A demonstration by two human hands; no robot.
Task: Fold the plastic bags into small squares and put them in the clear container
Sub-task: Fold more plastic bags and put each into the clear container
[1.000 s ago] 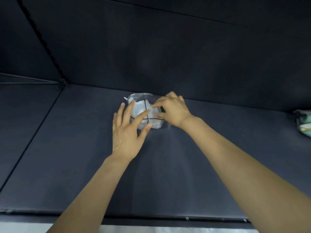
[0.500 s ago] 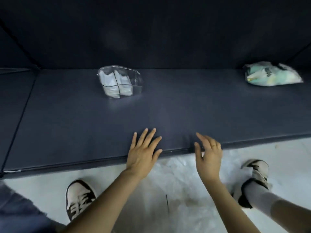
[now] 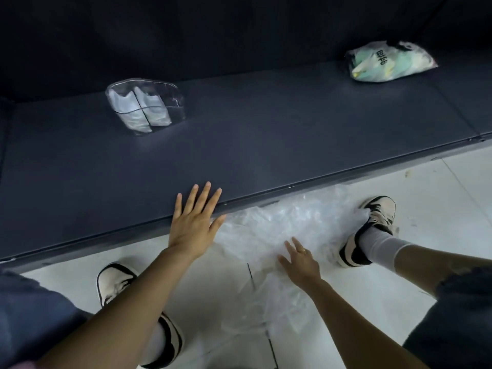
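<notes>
Left hand: the left hand (image 3: pixel 195 222) lay flat with fingers spread on the front edge of the dark tabletop (image 3: pixel 292 134), holding nothing.
Right hand: the right hand (image 3: pixel 300 258) reached down at lower centre, fingers straight and apart, over or on the plastic bags (image 3: pixel 279 225) (contact could not be made out).
Bags: a loose, crumpled clear heap on the white floor (image 3: pixel 439 198), pushed up against the right shoe (image 3: pixel 372 230).
Container: the clear container (image 3: pixel 145 105) sat upper left on the tabletop with white folded pieces already inside, well apart from both hands.
Risk one: several films looked tangled, so one pull would likely drag up more than one bag.
Risk two: the shoe seemed to rest against the pile; a pinned edge could stretch or tear.
Risk three: thin film slips, so a fold may spring open.
Bystander: a printed packet (image 3: pixel 388 63) lay upper right.
</notes>
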